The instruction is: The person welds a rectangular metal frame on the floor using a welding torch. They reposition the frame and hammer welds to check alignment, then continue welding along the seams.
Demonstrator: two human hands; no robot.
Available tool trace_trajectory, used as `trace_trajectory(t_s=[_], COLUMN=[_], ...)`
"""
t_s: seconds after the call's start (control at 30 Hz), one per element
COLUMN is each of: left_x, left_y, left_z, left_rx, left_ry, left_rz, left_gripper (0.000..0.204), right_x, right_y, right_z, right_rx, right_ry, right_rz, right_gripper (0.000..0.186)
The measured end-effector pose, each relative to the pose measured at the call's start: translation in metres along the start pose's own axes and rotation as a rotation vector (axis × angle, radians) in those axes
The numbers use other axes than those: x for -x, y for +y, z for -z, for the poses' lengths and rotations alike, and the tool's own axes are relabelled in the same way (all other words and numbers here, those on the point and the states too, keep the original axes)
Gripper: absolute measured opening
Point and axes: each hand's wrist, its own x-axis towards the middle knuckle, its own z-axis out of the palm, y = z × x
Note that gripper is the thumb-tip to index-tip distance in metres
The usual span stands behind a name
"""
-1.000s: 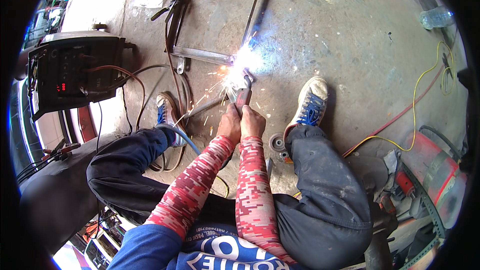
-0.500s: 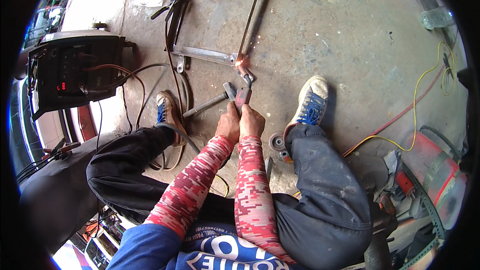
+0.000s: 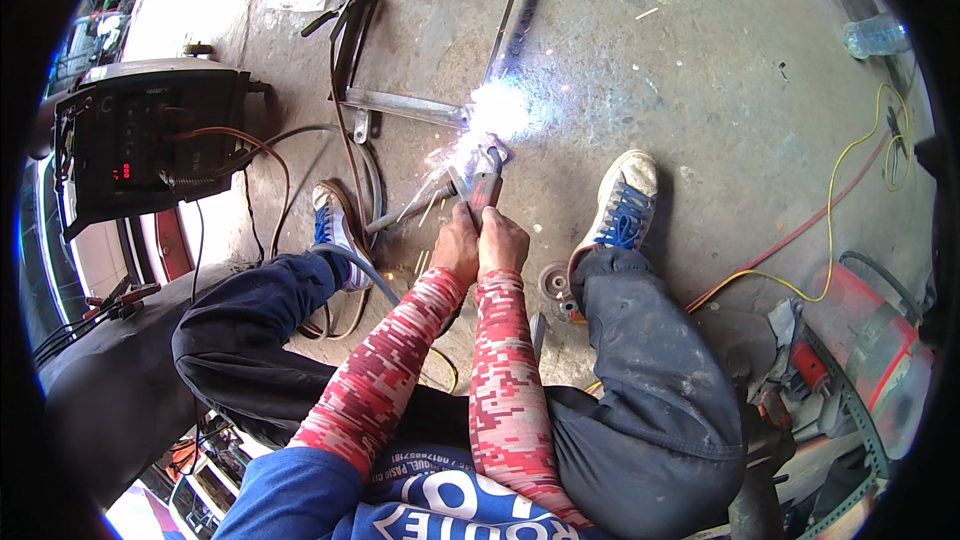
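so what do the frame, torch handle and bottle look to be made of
Frame: probably steel, grey with a slight sheen; the bright arc at its corner fits metal. Torch handle: likely hard plastic, dark red, with a moulded look. Bottle: seems clear, glossy plastic, see-through with bluish glints, though glass isn't ruled out.

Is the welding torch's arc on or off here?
On: a dazzling blue-white glare covers the near right corner of the metal frame, just beyond the welding torch.

A blue-white welding arc [image 3: 499, 110] blows out detail above centre; glare whitens the concrete floor [image 3: 700, 200] at upper left; fisheye curvature bends edges toward a black rim.
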Motion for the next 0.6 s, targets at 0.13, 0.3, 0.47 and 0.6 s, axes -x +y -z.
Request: trace_trajectory(t_s=[0.13,0.3,0.47,0.6], left_x=[0.0011,0.0026,0.0020,0.0007], left_y=[0.0028,0.0058,0.0030,0.0020], left_z=[0.0024,0.0051,0.0044,0.0033], left_rx=[0.021,-0.031,-0.002,-0.026], left_ry=[0.011,-0.035,-0.012,-0.002], left_rz=[-0.027,0.022,-0.015,-0.016], left_gripper=[0.053,0.052,0.051,0.052], right_x=[0.0014,0.0034,0.0036,0.0008], right_y=[-0.0022,-0.0049,-0.0019,0.0009], right_z=[0.0002,0.0034,0.0000,-0.0029], right_rx=[0.032,0.085,0.013,-0.066], right_ry=[0.008,-0.003,0.006,0.031], right_rz=[0.007,0.051,0.006,-0.004], right_gripper=[0.041,0.043,0.043,0.035])
